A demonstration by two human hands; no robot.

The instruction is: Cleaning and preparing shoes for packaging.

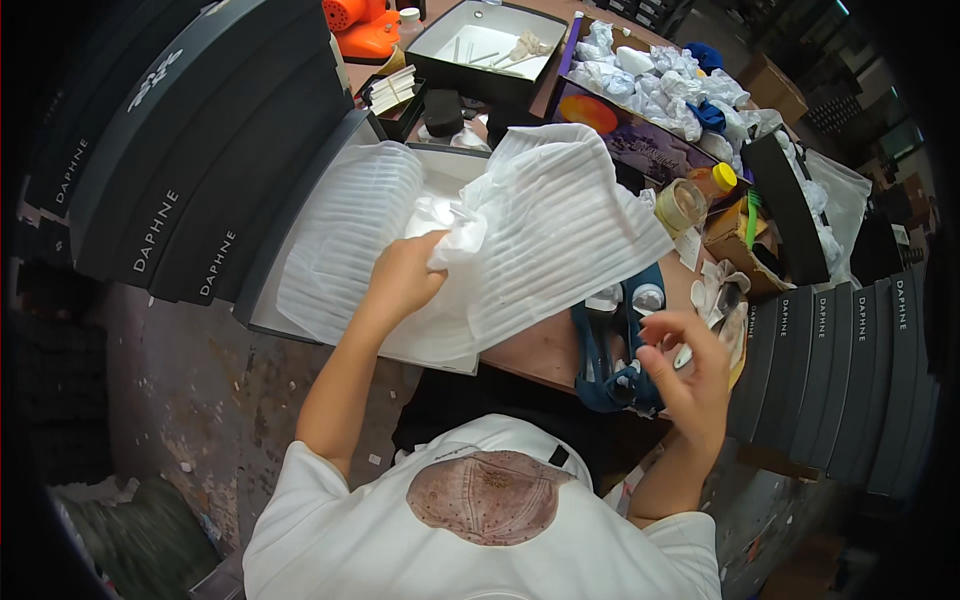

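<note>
My left hand (408, 275) is closed on a white crumpled paper wad (450, 228), held over an open shoe box (285, 315). The box is lined with thin white ribbed foam sheet (345, 240), and another flap of the sheet (570, 210) spreads out over its right side. What lies beneath the sheet is hidden. My right hand (692, 375) hovers by a pair of dark blue sandals (592, 370) stuffed with crumpled paper and partly covered by the sheet. Its fingers are curved, the thumb apart, with nothing visible between them.
Dark shoe boxes (190, 190) stand stacked at the left, more (830, 370) at the right. Behind are a purple carton (630, 135) of crumpled paper, a shallow tray (435, 65) and an orange tool (365, 35). A yellow-capped bottle (715, 180) stands beside a clear jar (680, 205).
</note>
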